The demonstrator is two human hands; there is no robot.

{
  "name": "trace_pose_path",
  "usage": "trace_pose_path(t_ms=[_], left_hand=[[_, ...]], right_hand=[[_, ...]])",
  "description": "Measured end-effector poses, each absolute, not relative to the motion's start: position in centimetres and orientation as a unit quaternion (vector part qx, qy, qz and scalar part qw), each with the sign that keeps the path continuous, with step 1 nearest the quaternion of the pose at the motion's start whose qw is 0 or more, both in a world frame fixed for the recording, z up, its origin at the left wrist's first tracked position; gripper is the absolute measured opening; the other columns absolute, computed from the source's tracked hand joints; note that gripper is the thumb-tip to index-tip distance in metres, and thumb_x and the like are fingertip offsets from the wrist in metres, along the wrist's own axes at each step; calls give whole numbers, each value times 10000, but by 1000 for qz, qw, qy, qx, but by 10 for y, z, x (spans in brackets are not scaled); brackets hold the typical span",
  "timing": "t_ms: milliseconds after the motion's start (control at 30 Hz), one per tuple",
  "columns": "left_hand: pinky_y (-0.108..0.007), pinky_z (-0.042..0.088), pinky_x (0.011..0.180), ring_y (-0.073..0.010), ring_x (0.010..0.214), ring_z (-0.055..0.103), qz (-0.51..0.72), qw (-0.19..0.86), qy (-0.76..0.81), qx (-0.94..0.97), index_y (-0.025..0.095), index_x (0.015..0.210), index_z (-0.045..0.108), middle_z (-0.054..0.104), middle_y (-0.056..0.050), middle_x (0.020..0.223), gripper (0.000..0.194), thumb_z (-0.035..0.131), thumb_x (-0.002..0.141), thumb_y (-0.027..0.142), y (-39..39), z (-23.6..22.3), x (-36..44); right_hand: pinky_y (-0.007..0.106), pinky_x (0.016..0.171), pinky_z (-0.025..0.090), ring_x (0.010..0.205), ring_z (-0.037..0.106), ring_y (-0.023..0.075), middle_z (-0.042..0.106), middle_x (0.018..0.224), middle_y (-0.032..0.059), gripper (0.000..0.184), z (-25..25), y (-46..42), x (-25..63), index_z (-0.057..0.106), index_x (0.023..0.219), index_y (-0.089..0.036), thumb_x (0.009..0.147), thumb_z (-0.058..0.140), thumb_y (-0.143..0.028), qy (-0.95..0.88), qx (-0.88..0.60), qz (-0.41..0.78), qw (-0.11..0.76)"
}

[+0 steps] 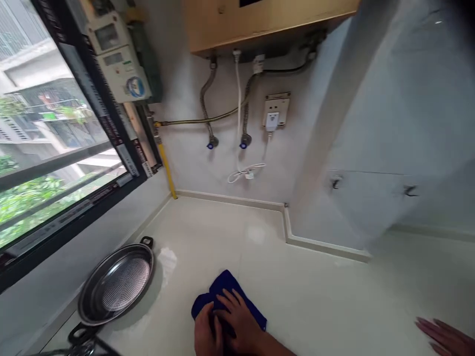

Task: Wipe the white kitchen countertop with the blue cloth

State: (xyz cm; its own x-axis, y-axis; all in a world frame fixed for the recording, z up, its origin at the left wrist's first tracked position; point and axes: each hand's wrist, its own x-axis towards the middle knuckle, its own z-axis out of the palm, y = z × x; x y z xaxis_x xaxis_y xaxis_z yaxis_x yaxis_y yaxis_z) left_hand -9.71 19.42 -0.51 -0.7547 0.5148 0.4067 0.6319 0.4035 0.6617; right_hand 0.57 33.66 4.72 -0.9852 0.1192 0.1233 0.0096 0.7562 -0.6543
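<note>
A folded dark blue cloth (226, 284) lies on the pale countertop (315, 301) at the bottom middle. My left hand (208, 330) is at its near left part, fingers bent and closed on the fabric. Beside it, my right hand (239, 316) rests on top of the cloth with fingers stretched out and lying flat. The two hands are close together, and the cloth under them is partly hidden.
A dark two-handled pan (124, 284) stands at left by the window (48, 133). Another hand (445, 338) reaches in at the right edge. A water heater (267, 24), hoses and a plugged-in socket (276, 109) are on the back wall. A raised edging strip (230, 199) borders the counter.
</note>
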Motion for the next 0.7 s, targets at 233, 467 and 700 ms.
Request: trace_pose_path(t_ms=[233, 467, 700], left_hand=[[-619, 409, 1102, -302, 1301, 544, -227, 145, -855, -443, 256, 1369, 555, 570, -120, 1449, 462, 450, 919, 250, 228, -16, -60], [-631, 394, 1110, -324, 1394, 450, -145, 157, -844, -492, 275, 1466, 421, 448, -135, 1551, 529, 443, 938, 310, 256, 16, -86], [-642, 346, 1135, -339, 1446, 377, -146, 138, -838, -507, 273, 1486, 379, 409, -144, 1575, 546, 407, 951, 376, 287, 33, -116]], right_hand=[[425, 1017, 509, 1099, 648, 200, 722, 1101, 63, 310, 14, 375, 58, 690, 1050, -249, 881, 438, -185, -824, -111, 469, 298], [309, 792, 542, 875, 673, 169, 716, 908, 38, 291, -3, 402, 110, 660, 867, -239, 893, 385, -150, -760, -239, 452, 401], [254, 616, 413, 654, 575, 137, 616, 708, -11, 208, 2, 409, 89, 589, 758, -220, 798, 423, -101, -791, -274, 385, 389]])
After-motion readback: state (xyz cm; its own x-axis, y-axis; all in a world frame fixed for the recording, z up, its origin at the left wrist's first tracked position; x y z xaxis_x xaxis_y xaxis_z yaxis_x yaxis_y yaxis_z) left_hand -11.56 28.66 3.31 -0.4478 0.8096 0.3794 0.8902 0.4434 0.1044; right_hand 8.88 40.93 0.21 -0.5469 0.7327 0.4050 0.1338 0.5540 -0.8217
